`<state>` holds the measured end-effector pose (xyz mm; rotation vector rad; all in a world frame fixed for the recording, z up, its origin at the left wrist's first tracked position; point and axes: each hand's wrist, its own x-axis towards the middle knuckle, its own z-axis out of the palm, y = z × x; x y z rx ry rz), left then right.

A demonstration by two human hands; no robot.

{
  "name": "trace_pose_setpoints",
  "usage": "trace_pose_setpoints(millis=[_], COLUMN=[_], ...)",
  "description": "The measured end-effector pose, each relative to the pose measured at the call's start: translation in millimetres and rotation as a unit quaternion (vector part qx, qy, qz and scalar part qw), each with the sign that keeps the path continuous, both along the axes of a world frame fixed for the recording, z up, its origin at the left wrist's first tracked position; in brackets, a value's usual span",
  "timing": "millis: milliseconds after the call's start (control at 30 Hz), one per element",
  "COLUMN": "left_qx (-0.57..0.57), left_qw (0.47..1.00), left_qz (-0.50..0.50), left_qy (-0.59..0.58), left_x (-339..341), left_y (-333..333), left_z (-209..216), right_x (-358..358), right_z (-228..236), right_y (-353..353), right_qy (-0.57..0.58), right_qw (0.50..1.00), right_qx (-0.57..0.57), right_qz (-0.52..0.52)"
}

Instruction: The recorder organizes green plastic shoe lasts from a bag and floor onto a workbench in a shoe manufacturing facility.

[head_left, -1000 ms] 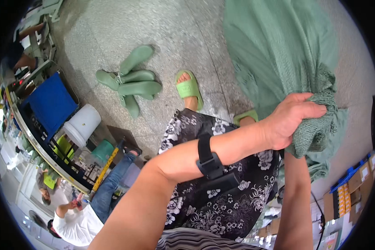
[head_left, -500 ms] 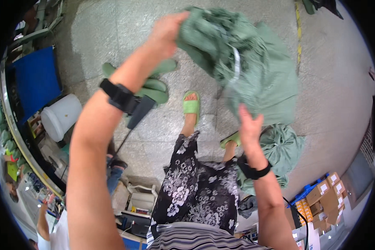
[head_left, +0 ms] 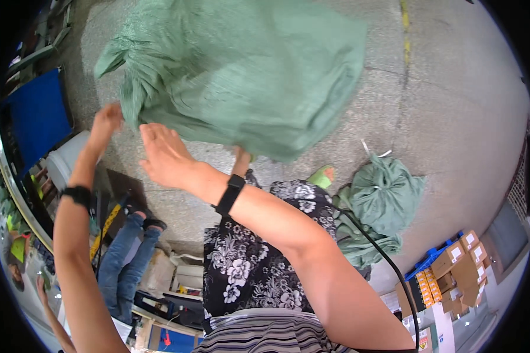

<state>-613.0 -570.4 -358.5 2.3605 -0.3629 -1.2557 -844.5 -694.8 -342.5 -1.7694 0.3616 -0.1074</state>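
Observation:
A large green woven sack [head_left: 265, 76] spreads across the upper middle, its bunched part on the left and its wide part to the right. My left hand [head_left: 107, 122] is at the sack's lower left edge; motion smears its fingers, so their grip does not show. My right hand [head_left: 166, 156] lies just below the bunched part, fingers stretched out and holding nothing. Whether its fingertips touch the cloth is unclear. The sack hides most of my left foot; my right foot in a green slide sandal [head_left: 321, 176] shows below it.
A gathered green sack [head_left: 388, 197] with a white tie sits on the floor at right. Cardboard boxes [head_left: 462, 265] stand lower right. A white bucket [head_left: 68, 162] and a blue panel [head_left: 38, 120] are at left. Another person's jeans [head_left: 123, 265] show lower left. A black cable [head_left: 388, 259] hangs beside my right arm.
The sack has swung left and spread out, covering the green footwear on the floor. My left hand has moved down and left; my right hand has crossed leftward and up.

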Motion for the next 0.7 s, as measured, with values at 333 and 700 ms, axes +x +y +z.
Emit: trace_pose_setpoints(millis=[333,700], left_qx=[0.094,-0.077], left_qw=[0.921,0.882], left_qz=[0.325,0.418], left_qy=[0.191,0.205], left_x=[-276,-248], left_y=[233,111], left_z=[51,-39], right_x=[-393,-493], right_z=[-9,32], right_y=[-186,-302], right_qy=[0.375,0.575], right_qw=[0.903,0.792], right_qx=[-0.209,-0.157], right_qz=[0.031,-0.133])
